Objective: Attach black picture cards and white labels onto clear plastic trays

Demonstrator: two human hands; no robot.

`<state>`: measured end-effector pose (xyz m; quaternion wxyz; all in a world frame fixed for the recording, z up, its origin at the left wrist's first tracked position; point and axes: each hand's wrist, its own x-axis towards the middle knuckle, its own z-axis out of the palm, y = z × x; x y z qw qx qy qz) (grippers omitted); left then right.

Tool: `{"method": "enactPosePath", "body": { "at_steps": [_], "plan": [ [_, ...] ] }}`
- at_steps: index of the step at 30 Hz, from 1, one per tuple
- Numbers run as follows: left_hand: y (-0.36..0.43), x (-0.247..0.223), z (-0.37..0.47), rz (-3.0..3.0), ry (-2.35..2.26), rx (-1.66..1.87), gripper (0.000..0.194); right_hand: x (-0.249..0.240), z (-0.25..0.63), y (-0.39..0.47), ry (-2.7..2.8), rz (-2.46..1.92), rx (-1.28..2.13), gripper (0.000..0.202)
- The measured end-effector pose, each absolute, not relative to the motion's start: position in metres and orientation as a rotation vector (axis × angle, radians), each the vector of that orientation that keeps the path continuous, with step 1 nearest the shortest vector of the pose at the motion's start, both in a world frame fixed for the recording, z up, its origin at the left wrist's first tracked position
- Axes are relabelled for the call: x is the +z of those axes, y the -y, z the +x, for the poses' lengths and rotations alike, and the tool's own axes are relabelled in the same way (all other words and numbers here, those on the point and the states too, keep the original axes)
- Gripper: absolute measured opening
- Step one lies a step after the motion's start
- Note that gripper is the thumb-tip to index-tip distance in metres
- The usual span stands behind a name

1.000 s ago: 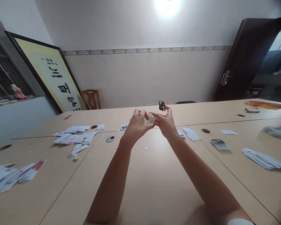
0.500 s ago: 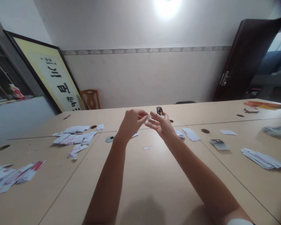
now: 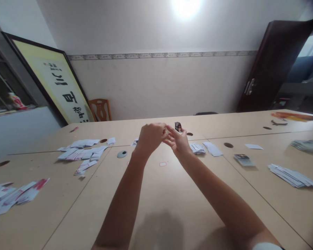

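My right hand holds a small card with a dark printed picture, which sticks up behind its fingers. My left hand is closed, back of the hand toward me, its fingertips meeting those of my right hand. Whatever sits between the left fingers is hidden. Both hands are raised over the middle of the table. Below them a small red-bordered label lies flat. Just past my right wrist is a small stack of white papers, with more white paper beside it.
Loose white and pink papers lie at left, with another pile nearer. At right are a stack of cards, a stack of white strips and clear sleeves. A grey cable-hole cover sits left of my hands.
My left hand has turned and shifted slightly right, its fingers curling in against my right hand. The whitish piece between the fingertips is now hidden. The picture card stays in my right hand.
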<state>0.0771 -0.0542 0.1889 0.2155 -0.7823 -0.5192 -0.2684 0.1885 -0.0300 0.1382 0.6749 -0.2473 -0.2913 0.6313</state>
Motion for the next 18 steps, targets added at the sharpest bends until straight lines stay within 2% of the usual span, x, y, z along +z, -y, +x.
{"method": "enactPosePath", "body": {
  "at_steps": [5, 14, 18],
  "plan": [
    [0.056, 0.193, 0.073, -2.283, 1.499, -0.890, 0.021, 0.136, 0.187, 0.029, 0.664, -0.500, 1.442, 0.086],
    [0.070, 0.203, 0.071, -2.180, 1.637, -1.331, 0.021, 0.133, 0.182, 0.024, 0.590, -0.237, 1.499, 0.040],
    [0.077, 0.208, 0.067, -2.133, 1.623, -1.478, 0.021, 0.133, 0.181, 0.022, 0.544, -0.119, 1.559, 0.033]
  ]
}}
